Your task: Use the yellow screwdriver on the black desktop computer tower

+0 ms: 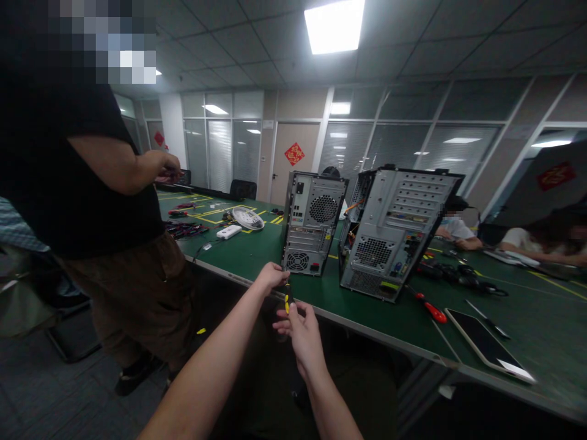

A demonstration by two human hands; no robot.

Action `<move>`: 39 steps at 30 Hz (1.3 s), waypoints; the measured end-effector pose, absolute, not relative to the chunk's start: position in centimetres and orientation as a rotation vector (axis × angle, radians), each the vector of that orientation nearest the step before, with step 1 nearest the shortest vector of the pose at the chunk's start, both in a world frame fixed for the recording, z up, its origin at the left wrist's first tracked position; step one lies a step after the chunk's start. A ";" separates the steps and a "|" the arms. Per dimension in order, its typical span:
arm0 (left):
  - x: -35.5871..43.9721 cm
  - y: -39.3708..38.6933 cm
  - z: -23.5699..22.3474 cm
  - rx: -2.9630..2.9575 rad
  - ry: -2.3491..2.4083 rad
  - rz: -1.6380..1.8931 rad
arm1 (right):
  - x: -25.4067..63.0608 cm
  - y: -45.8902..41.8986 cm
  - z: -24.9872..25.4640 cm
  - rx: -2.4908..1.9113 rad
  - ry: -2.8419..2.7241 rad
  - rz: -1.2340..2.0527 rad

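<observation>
Where the black-and-yellow tool [288, 300] is: between both hands, in front of the near edge of the green tabletop [250, 249], below the smaller tower
Left hand [274, 277]: fingers pinching tool's upper end
Right hand [304, 329]: thumb and fingers pinching lower end, other fingers loosely spread
Smaller tower [304, 201]: upright, rear panel facing camera, just past left hand
Larger tower [372, 221]: upright, right of smaller one, rear showing, wires visible at its left side
Right of towers: red-handled screwdriver [431, 308], dark-screened device [486, 342] lying flat, black cables [452, 275] behind
Left side: person [101, 165] in black top, standing by tabletop
</observation>
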State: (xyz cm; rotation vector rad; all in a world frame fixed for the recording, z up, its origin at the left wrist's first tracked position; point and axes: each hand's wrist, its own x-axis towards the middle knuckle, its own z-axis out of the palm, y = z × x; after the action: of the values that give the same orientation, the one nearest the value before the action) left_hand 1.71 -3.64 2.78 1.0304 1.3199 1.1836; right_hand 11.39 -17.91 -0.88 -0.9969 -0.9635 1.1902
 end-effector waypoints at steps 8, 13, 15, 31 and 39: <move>1.4 -4.1 3.1 1.025 1.107 1.132 | 11.6 -17.8 -1.3 -1.007 -0.970 1.200; 1.7 -3.8 2.8 0.937 1.164 1.180 | 11.7 -17.9 -1.2 -0.986 -0.934 1.209; 1.8 -3.7 2.7 0.948 1.189 1.181 | 11.7 -18.0 -1.1 -0.965 -0.943 1.189; 1.6 -4.2 3.0 1.026 1.185 1.147 | 11.7 -17.9 -1.4 -0.998 -0.961 1.121; 1.4 -4.4 3.2 0.935 1.166 1.181 | 11.6 -18.2 -1.2 -1.025 -1.069 1.019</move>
State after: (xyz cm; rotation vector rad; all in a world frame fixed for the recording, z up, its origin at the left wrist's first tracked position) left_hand 1.36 -4.36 3.16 0.9350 1.1657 1.1812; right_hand 11.58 -18.23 -1.25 -1.0251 -1.0692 1.0191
